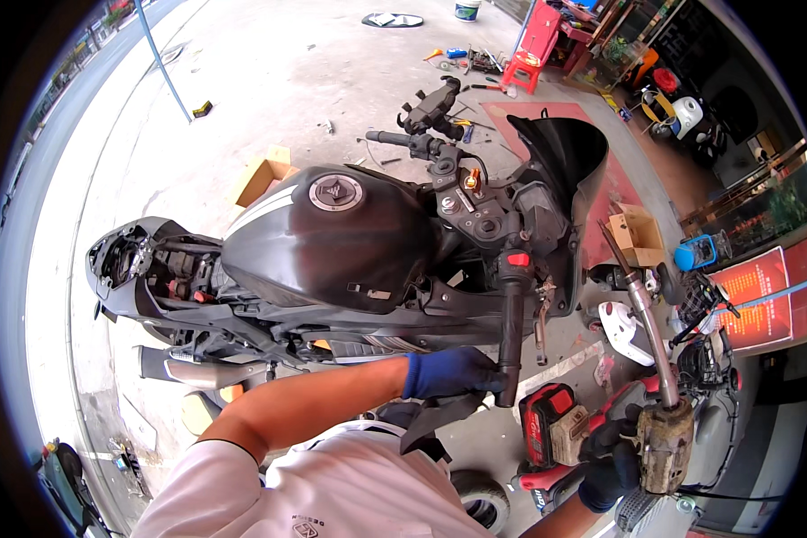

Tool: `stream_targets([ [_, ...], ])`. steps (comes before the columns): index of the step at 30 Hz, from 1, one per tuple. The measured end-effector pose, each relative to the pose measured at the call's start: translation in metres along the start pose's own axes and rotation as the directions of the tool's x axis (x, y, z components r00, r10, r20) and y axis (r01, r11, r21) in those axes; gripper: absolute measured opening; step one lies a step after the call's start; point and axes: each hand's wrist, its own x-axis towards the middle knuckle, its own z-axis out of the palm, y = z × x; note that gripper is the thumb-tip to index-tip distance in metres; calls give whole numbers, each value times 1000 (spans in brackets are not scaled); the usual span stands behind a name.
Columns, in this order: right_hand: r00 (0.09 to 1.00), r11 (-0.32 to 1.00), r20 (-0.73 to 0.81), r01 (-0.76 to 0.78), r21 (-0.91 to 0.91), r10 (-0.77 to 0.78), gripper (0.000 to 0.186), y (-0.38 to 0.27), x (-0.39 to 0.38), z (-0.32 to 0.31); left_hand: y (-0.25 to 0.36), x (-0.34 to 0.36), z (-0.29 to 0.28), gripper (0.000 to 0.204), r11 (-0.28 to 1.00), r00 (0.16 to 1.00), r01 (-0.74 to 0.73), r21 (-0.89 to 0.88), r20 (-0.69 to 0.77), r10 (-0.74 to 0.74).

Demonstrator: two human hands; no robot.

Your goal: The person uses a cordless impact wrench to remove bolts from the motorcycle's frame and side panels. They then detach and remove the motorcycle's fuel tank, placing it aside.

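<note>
My left hand (455, 371), in a dark blue glove, reaches across to the lower end of the motorcycle's black handlebar grip (509, 332). Its fingers are closed on a thin black panel (441, 420) that hangs below the hand; whether they also touch the grip is hard to tell. At the lower right my right hand (611, 457), gloved too, is wrapped round a grimy cordless impact wrench (665, 444) with a red and black battery (547, 421). A long metal extension bar (647, 327) points up and away from it. The black motorcycle (332, 242) stands in front of me, its seat area uncovered.
Cardboard boxes (262, 175) stand on the floor beyond the motorcycle and to its right. A white scooter (626, 332) and a blue stool (696, 253) are at the right. Below lies a tyre (481, 502). Tools and a red stool (524, 72) are farther off.
</note>
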Motion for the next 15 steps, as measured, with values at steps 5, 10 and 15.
stream_targets([
  [5,979,965,202,-38,261,-16,59,-21,33,-33,23,50,17,53,1000,996,-31,4,-83,31],
  [10,966,991,252,22,131,-55,58,-28,64,-8,31,69,16,50,998,994,-58,7,-91,58],
  [15,959,996,271,85,20,-87,56,-25,82,47,31,-15,-42,41,991,949,-104,-82,-306,74],
])
